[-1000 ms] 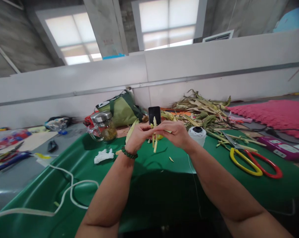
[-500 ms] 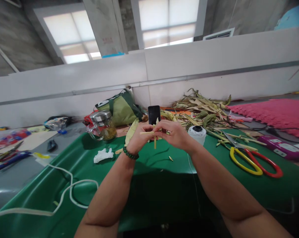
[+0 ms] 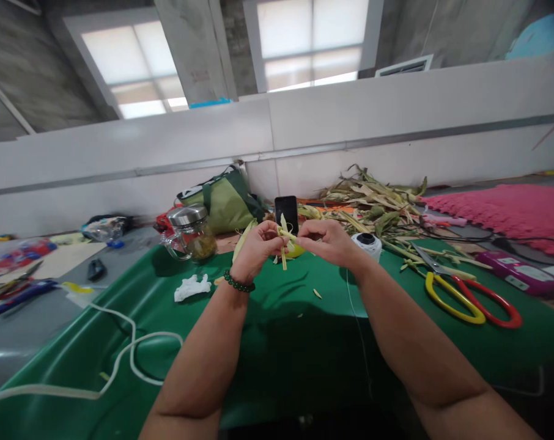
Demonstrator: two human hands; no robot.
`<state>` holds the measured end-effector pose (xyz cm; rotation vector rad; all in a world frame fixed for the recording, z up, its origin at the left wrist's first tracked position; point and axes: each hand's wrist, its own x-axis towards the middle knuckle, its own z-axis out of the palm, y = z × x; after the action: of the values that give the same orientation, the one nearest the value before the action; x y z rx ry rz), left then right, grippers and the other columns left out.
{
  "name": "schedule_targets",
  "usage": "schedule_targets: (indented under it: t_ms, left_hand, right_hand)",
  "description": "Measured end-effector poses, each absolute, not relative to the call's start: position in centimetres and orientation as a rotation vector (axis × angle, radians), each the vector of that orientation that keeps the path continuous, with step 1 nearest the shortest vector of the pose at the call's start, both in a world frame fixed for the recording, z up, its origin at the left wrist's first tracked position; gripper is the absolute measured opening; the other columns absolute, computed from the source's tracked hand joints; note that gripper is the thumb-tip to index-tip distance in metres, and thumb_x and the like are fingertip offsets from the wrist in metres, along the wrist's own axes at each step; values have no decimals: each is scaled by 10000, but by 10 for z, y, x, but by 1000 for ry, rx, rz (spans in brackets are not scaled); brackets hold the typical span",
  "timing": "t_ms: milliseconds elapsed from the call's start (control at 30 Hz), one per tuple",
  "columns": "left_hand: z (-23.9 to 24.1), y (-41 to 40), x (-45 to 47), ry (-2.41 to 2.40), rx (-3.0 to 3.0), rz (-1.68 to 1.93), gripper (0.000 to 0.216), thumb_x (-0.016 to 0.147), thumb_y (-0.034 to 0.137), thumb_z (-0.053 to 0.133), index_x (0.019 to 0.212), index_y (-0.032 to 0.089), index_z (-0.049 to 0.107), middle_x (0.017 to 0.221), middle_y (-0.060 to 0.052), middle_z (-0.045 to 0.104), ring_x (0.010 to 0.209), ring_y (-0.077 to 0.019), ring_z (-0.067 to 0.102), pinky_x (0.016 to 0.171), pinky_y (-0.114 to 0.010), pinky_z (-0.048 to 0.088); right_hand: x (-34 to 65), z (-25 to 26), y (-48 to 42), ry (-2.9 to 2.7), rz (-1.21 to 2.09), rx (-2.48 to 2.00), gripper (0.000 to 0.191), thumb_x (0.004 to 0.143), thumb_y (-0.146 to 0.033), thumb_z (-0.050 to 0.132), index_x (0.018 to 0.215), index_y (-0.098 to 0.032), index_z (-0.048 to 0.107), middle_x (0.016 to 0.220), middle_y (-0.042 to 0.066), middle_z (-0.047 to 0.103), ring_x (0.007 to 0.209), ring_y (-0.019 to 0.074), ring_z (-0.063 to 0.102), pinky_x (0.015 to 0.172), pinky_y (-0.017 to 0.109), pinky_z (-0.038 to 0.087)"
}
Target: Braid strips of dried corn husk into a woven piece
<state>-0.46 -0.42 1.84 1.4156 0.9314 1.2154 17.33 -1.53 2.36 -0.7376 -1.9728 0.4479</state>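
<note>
Above the green tabletop (image 3: 277, 293), several pale yellow-green corn husk strips (image 3: 284, 234) cross each other between my hands. My left hand (image 3: 257, 245), with a dark green bead bracelet on the wrist, pinches the crossing from the left. From the right, my right hand (image 3: 323, 242) has thumb and forefinger pressed together on the right-hand end of a strip. One strip hangs straight down below the crossing. A larger husk leaf (image 3: 243, 238) lies behind my left hand. Next to my right wrist stands a spool of white thread (image 3: 367, 245).
Scissors with yellow and red handles (image 3: 472, 299) lie at the right, near a pile of dried husks (image 3: 373, 195). A lidded glass jar (image 3: 198, 235), a green bag (image 3: 226, 198) and a phone (image 3: 286, 211) stand behind. Crumpled tissue (image 3: 192, 288) and a white cable (image 3: 130, 342) lie left.
My hands have drawn apart slightly, my right hand shifting right, so the crossed strips between them now show. The strip that stuck out across my left fingers is no longer seen there.
</note>
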Motion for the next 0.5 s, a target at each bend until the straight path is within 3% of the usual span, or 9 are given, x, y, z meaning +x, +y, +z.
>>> schedule_targets:
  t_ms: [300, 500]
  left_hand:
    - [20, -6, -5, 916, 1417, 1180, 329, 520, 215, 796, 663, 163, 504, 599, 56, 629, 509, -81, 620, 477, -159, 485]
    - [20, -7, -4, 883, 1413, 1175, 342, 536, 234, 818, 705, 158, 529, 620, 56, 627, 533, -90, 633, 500, -176, 502]
  right_hand:
    - [175, 21, -14, -2025, 411, -743, 207, 762, -242, 542, 571, -163, 538, 540, -29, 475, 525, 77, 396, 492, 211, 292]
    - [172, 23, -18, -1986, 433, -730, 214, 830, -348, 562, 751, -162, 634, 610, -10, 551, 561, 93, 445, 490, 204, 318]
